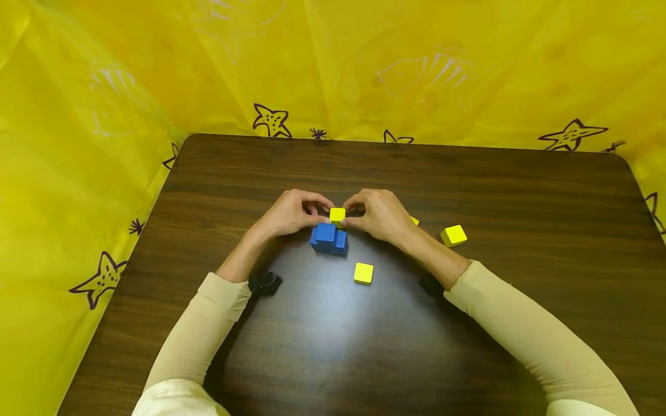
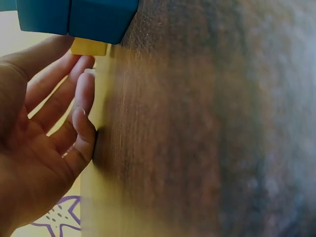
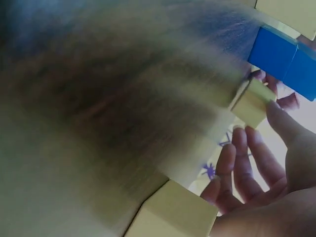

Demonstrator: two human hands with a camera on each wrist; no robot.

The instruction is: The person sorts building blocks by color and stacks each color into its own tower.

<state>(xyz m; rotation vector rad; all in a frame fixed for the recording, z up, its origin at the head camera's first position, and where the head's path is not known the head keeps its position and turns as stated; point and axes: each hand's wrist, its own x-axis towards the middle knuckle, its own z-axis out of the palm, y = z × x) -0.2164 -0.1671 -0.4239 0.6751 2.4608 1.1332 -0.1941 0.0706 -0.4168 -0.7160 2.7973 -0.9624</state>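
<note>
A small yellow cube (image 1: 337,214) is pinched between both hands, just behind a cluster of blue blocks (image 1: 326,233). My left hand (image 1: 289,214) holds its left side with thumb and fingertips. From the other side my right hand (image 1: 382,215) grips it, the thumb at the near edge and the fingers behind. In the right wrist view the held yellow cube (image 3: 253,103) sits beside the blue blocks (image 3: 276,54). The left wrist view shows only a strip of the yellow cube (image 2: 89,47) below the blue blocks (image 2: 98,19), which hide the rest.
One loose yellow cube (image 1: 363,273) lies nearer the body, in front of the blue cluster. Another yellow cube (image 1: 454,236) is to the right of the right forearm. A third yellow cube (image 1: 414,221) is mostly hidden behind the right hand. Yellow sheeting (image 1: 333,69) borders the dark wooden table (image 1: 520,190).
</note>
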